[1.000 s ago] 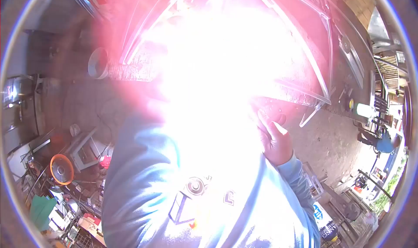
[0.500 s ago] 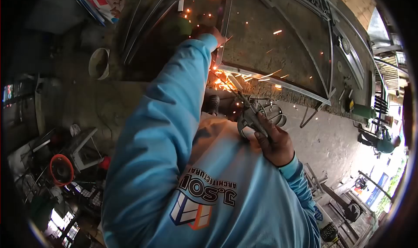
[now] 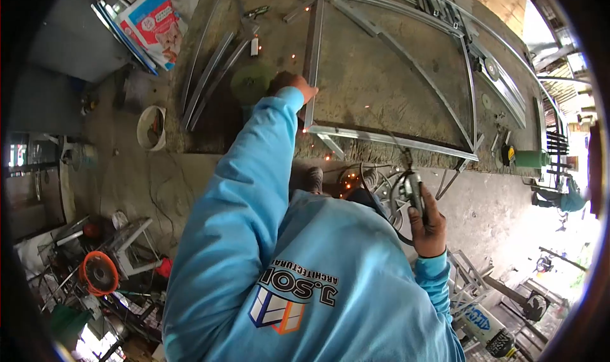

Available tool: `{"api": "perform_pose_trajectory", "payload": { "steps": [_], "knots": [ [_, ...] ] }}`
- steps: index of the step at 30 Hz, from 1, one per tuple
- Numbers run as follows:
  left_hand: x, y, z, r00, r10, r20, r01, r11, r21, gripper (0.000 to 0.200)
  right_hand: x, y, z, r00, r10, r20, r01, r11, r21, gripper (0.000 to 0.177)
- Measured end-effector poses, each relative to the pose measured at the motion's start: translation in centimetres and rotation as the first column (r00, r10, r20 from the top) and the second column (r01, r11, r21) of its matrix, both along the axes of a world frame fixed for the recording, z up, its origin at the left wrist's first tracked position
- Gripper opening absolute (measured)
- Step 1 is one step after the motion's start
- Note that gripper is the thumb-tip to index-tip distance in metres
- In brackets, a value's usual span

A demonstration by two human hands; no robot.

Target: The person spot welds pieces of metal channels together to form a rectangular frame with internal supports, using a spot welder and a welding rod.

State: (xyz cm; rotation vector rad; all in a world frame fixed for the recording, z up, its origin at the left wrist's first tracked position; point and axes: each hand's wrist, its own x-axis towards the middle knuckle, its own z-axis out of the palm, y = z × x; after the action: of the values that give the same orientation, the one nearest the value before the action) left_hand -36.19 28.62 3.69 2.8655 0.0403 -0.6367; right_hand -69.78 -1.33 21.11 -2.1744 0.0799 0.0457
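A rectangular metal frame (image 3: 394, 139) with a diagonal bar lies on the worktable. At its left side bar, my left hand (image 3: 292, 85) is closed, with the thumb on the metal; the other fingers are partly hidden. My right hand (image 3: 429, 225) grips a welding electrode holder (image 3: 414, 190) over the table's near edge. A thin rod points from the holder toward the frame, its far end hard to make out. A small glow marks the frame's near left corner, and sparks (image 3: 348, 184) fall near my shoes.
Loose metal bars (image 3: 213, 76) and a round greenish disc (image 3: 251, 82) lie left on the worktable (image 3: 381, 76). A white bucket (image 3: 151, 128) stands beside it. Cables (image 3: 394, 219) loop below the near edge. A green cylinder (image 3: 530, 158) is at the right; another person (image 3: 569, 200) is beyond.
The bright spark shower at the frame's corner has died down to a few embers. My right hand has moved right with the electrode holder, away from that corner. My left hand stays at the frame.
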Motion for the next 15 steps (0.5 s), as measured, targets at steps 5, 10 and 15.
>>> {"api": "perform_pose_trajectory", "payload": {
  "steps": [5,10,15],
  "knots": [
    [-0.8,-1.3,0.3,0.999,0.012,0.042,-0.009,0.996,-0.084,0.057,-0.6,-2.8,0.5,0.972,-0.234,0.022,0.233,0.972,0.041,0.051],
    [0.3,-3.9,0.3,0.985,0.167,0.034,-0.166,0.986,-0.028,0.054,-0.8,-6.5,0.6,0.947,-0.304,0.109,0.291,0.950,0.115,0.054],
    [3.8,-5.3,-1.7,0.924,0.294,0.246,-0.294,0.955,-0.038,0.043,-1.3,-11.6,3.5,0.911,-0.411,0.044,0.399,0.902,0.167,0.051]
  ]
}}
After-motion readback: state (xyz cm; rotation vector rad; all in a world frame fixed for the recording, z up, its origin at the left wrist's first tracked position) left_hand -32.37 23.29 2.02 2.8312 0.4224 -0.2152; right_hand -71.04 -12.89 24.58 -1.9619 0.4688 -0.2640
